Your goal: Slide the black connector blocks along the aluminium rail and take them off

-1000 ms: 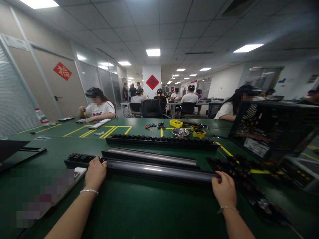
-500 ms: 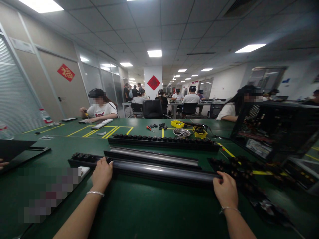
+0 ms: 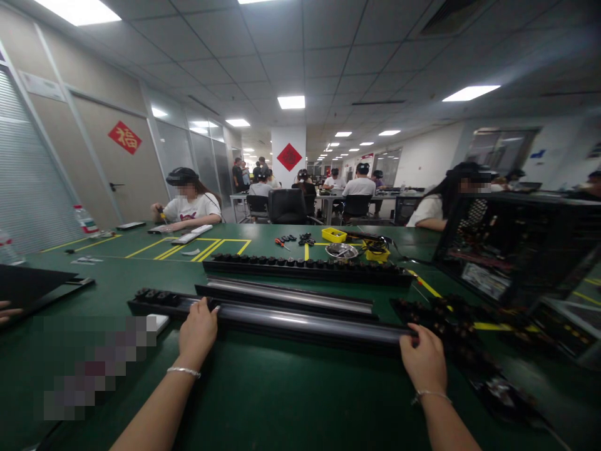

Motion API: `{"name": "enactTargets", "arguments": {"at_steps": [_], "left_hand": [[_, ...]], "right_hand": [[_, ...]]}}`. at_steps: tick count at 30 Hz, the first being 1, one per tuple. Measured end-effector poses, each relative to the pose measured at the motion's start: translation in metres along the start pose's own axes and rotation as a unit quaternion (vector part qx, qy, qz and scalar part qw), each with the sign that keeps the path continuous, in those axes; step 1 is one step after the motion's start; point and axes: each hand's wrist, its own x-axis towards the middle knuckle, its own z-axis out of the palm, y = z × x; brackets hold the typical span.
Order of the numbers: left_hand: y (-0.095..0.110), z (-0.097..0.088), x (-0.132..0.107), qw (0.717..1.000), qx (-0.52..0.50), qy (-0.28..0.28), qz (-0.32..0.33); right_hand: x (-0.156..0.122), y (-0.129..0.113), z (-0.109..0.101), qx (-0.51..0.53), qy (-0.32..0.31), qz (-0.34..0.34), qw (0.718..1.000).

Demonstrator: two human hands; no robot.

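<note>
"What's right in front of us?"

"A dark green bench (image 3: 282, 401) marked with yellow tape lines, in a big open-plan room with a tiled ceiling and panel lights. The person's hands are well apart. The left hand (image 3: 198, 331) is curled over one end of a long glossy black metal rail (image 3: 305, 324), and the right hand (image 3: 424, 362) is closed round the other end. The rail lies flat across the bench, just in front of them."

"How many of those?"

"Two. A second black rail (image 3: 288, 297) lies parallel, just behind. There are also two long black socket strips: the near socket strip (image 3: 154, 299) shows at the held rail's left end, and the far socket strip (image 3: 305, 266) lies beyond both rails. An open black computer case (image 3: 516, 250) stands on the right. Farther back are two small yellow trays (image 3: 334, 235) and one steel bowl (image 3: 342, 250)."

"Any writing?"

"Two red diamond signs. The door sign (image 3: 124, 137) reads 福. The pillar sign (image 3: 288, 156) is too small to read."
</note>
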Motion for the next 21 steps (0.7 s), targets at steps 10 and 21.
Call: {"name": "enactTargets", "arguments": {"at_steps": [10, 21], "left_hand": [[0.007, -0.003, -0.005, 1.000, -0.001, 0.005, 0.028], [0.020, 0.000, -0.014, 0.996, 0.018, 0.035, 0.078]], "right_hand": [[0.001, 0.002, 0.003, 0.007, 0.014, -0.011, 1.000], [0.002, 0.008, 0.009, 0.036, 0.066, -0.060, 0.995]]}}
